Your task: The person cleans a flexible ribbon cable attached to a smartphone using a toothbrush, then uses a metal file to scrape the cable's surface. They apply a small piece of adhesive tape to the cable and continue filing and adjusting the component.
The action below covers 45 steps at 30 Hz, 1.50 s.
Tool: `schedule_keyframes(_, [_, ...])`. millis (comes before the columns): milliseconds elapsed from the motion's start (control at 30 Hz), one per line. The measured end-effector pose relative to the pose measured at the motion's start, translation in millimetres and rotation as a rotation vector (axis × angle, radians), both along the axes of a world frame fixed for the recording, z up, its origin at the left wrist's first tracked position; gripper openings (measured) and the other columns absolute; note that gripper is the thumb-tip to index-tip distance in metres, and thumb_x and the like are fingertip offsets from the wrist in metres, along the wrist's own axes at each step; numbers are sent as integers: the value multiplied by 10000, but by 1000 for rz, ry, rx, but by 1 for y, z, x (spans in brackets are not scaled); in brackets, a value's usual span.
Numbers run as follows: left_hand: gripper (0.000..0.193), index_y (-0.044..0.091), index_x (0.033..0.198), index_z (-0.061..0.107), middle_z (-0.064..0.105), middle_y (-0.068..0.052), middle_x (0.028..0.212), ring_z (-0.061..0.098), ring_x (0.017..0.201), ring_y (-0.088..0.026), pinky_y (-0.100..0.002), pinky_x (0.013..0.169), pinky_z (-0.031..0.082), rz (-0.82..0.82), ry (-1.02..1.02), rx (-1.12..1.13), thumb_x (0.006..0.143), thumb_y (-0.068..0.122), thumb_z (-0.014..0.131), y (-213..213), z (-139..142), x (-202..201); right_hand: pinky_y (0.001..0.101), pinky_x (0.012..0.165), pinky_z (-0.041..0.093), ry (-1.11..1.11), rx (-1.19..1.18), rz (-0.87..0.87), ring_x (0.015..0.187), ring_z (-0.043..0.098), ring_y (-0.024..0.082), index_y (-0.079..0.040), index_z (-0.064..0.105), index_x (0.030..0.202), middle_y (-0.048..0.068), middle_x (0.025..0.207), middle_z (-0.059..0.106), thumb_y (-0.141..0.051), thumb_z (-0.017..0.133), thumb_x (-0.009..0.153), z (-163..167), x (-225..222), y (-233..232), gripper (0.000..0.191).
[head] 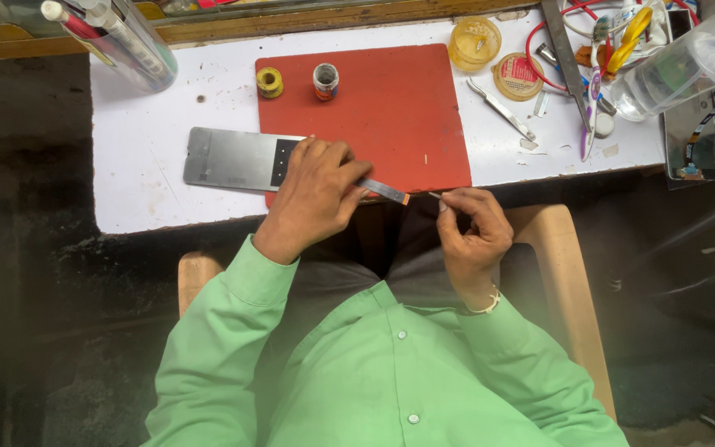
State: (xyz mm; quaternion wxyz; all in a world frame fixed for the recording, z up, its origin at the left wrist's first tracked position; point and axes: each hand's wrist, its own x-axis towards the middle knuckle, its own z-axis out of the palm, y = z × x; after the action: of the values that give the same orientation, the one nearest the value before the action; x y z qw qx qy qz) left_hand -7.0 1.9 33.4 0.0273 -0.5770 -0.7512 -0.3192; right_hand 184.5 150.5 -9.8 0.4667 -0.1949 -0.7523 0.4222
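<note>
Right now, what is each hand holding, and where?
Left hand grips a flat grey metal blade tool near its handle end; right hand pinches something too small to identify.

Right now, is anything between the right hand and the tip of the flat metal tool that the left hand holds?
Nothing visible. The left hand grips the flat metal tool over the edge of the red mat. The right hand pinches something thin just past its tip, with only an open gap between.
</note>
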Motion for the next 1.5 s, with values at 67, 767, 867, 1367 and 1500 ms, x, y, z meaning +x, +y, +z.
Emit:
schedule_keyframes(67, [233,106,1064,750,592,-71,995,540,1004,-302,-483,1005,408,-24,17,52,848,176,801,0,1,2,201,701,502,13,24,55,900,657,99,21,717,1044,99,1066,693,133,690,915,0,1,-5,172])
schedule_keyframes(767, [253,114,1121,762,624,-24,1004,592,961,-241,-400,798,488,-72,-17,249,870,116,795,18,-22,28,320,814,561,-17,314,-18,941,665,228,6,747,998,88,1012,701,134,755,822,-3,-16,-5,218])
schedule_keyframes(867, [253,113,1118,762,625,-24,1005,594,965,-242,-399,798,489,-73,-16,257,867,114,794,18,-22,28,332,836,554,-22,347,-24,947,661,235,-1,747,996,82,1010,703,132,755,816,-2,-17,-5,223])
schedule_keyframes(1367, [241,115,1109,768,620,-23,996,592,952,-235,-394,781,490,-70,-8,257,870,115,794,18,-21,28,348,806,531,-34,488,-26,904,639,245,-18,748,976,72,970,684,129,769,777,6,-20,-1,248])
schedule_keyframes(1500, [247,110,1120,769,621,-26,1000,589,950,-234,-393,785,492,-76,-11,255,874,106,792,18,-21,28,355,811,534,-62,497,-37,910,639,253,-17,742,975,71,974,684,124,759,778,9,-21,0,243])
